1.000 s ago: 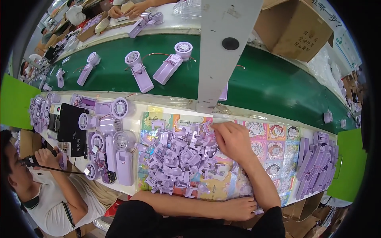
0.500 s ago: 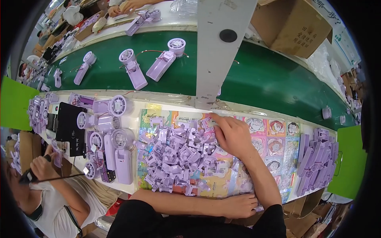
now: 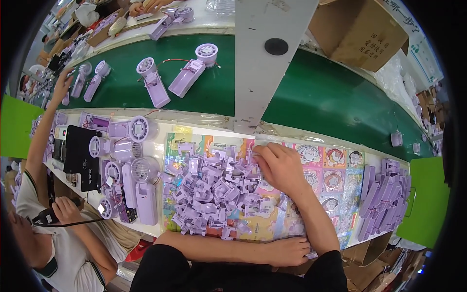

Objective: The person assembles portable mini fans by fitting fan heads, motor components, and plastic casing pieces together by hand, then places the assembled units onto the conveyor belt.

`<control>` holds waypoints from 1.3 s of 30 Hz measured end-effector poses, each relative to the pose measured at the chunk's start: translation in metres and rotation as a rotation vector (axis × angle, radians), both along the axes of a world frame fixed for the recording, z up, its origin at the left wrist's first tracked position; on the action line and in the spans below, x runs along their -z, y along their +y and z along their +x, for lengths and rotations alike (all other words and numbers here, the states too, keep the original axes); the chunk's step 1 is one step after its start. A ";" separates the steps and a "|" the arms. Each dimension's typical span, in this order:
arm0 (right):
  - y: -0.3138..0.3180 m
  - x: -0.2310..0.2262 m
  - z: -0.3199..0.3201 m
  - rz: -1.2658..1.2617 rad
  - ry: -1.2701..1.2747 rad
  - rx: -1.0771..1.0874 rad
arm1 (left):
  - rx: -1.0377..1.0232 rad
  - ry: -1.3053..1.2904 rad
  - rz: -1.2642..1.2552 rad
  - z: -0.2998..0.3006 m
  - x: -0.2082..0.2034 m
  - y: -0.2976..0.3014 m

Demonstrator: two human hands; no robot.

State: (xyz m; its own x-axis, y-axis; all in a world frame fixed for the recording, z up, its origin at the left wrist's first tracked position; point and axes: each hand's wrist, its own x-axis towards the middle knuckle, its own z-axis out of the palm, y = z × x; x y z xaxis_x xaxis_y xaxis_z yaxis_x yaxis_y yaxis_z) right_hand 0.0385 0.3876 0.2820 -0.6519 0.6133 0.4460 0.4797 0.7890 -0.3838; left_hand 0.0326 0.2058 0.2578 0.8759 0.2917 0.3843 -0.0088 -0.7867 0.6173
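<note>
A jumbled heap of purple parts (image 3: 210,208) lies loose left of the right hand (image 3: 281,166), apparently unsorted; how many are finished cannot be told. Their long axes point every way. The right fingers curl at the heap's far right edge, any grip unclear; the left hand (image 3: 288,251) rests nearer, bent, its grasp hidden.

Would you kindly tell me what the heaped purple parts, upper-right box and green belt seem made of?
Heaped parts: probably hard plastic, satin, with thin moulded-looking walls. Upper-right box: apparently cardboard, matte brown, with creased flaps. Green belt: perhaps rubber or coated plastic; smooth, soft sheen.
</note>
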 end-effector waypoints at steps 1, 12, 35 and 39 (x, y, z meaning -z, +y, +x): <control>0.000 0.000 0.001 -0.012 -0.018 -0.011 | -0.004 0.003 0.002 0.000 0.000 0.000; 0.001 -0.003 0.001 -0.079 -0.011 0.016 | -0.037 -0.006 0.017 0.001 -0.001 0.000; 0.003 -0.001 0.010 -0.144 0.229 0.049 | -0.083 -0.035 0.070 0.003 0.005 -0.002; 0.004 -0.006 0.005 -0.170 0.167 0.059 | -0.010 -0.023 -0.018 0.006 0.006 0.006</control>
